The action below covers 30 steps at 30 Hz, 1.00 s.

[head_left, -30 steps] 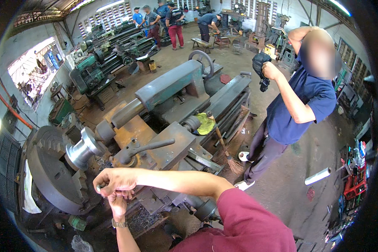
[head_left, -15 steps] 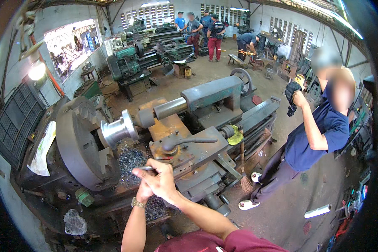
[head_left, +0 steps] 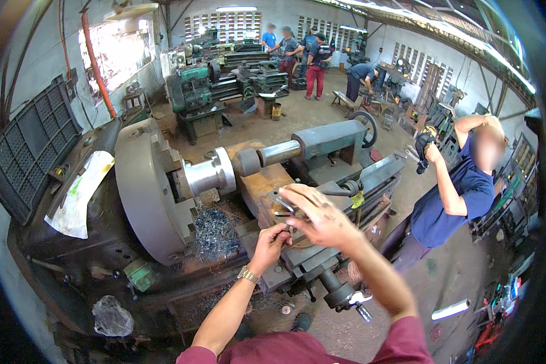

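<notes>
My left hand (head_left: 272, 247), a metal-band watch on its wrist, is closed in a pinch above the lathe's tool slide. A slim, shiny metal piece (head_left: 283, 212) rises at its fingertips; its exact kind is unclear. Over the tool post, my right hand (head_left: 323, 219) has its fingers stretched out and its thumb apart, around the metal piece. Whether it touches the piece cannot be made out. To the left, a silver flanged workpiece (head_left: 209, 175) sits between the big lathe chuck (head_left: 141, 194) and the tailstock (head_left: 327, 138). My right hand partly hides the tool post.
Curled metal chips (head_left: 215, 233) lie below the workpiece. A stained paper (head_left: 82, 194) rests on the headstock. At right stands a person in a navy shirt (head_left: 458, 182), holding a dark object. Several people and another lathe (head_left: 191, 91) are farther back.
My hands, clasped together around a metal rod before, have parted and moved right toward the tool post. My right hand's fingers have opened out. The person at right has raised an arm to the head.
</notes>
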### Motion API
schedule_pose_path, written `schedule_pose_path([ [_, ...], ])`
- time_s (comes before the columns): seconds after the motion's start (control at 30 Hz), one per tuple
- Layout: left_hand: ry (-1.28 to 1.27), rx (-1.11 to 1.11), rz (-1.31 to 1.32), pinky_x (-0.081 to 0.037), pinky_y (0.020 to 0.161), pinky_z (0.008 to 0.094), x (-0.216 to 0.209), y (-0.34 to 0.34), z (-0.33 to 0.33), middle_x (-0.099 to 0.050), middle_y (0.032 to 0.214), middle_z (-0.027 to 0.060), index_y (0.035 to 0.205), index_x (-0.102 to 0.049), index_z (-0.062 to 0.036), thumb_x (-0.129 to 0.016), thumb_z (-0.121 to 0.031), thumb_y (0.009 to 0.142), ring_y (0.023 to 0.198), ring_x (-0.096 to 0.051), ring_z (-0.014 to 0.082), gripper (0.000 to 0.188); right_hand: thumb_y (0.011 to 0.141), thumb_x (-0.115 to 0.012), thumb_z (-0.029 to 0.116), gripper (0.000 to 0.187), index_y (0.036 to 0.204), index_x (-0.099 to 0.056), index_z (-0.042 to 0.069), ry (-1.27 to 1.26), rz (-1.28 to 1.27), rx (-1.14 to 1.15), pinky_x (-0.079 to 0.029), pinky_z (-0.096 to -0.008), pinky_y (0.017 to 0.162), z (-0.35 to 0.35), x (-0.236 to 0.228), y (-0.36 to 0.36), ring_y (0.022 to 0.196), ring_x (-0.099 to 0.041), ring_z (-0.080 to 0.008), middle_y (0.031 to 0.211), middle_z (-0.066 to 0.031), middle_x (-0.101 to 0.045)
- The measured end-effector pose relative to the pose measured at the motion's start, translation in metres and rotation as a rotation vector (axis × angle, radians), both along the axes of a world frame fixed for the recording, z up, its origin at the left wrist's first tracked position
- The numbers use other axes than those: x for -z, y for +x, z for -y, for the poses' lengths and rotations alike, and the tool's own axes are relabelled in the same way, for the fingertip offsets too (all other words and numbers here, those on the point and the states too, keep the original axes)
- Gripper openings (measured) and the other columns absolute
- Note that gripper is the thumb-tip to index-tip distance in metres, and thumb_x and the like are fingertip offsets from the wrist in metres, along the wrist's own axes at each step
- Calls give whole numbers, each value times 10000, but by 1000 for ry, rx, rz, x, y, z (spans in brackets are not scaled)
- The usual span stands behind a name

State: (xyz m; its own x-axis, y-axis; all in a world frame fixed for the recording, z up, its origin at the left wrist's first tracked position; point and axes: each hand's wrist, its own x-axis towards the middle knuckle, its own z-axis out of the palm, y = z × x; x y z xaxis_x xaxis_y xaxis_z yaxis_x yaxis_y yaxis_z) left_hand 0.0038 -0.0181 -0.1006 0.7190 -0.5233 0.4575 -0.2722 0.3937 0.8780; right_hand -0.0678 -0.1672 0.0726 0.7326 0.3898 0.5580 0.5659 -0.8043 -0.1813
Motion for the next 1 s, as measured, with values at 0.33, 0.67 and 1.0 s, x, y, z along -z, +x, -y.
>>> schedule_pose_path([
  [0.33, 100, -12, 29, -468, 637, 280, -6, 0, -1, -555, 690, 23, 940, -595, 27, -553, -68, 1025, 652, -522, 107, 134, 920, -639, 409, 573, 1346, -529, 42, -905, -6, -622, -451, -412, 1074, 28, -76, 81, 1314, -541, -309, 1472, -134, -527],
  [0.67, 106, -24, 34, -469, 632, 284, -5, -1, 0, -573, 681, 24, 901, -592, 19, -558, -149, 1044, 633, -525, 121, 223, 846, -696, 411, 337, 894, -533, 120, -909, 160, -1102, -448, -341, 755, 20, -72, 128, 879, -564, -192, 903, -24, -506],
  [1.0, -54, -62, -50, -450, 641, 303, 7, -9, 8, -562, 687, 46, 832, -531, 2, -519, -177, 1069, 644, -517, 145, 297, 904, -702, 311, 261, 856, -530, 120, -501, -56, -542, -467, -403, 492, 38, -18, 81, 514, -598, -295, 549, -62, -528],
])
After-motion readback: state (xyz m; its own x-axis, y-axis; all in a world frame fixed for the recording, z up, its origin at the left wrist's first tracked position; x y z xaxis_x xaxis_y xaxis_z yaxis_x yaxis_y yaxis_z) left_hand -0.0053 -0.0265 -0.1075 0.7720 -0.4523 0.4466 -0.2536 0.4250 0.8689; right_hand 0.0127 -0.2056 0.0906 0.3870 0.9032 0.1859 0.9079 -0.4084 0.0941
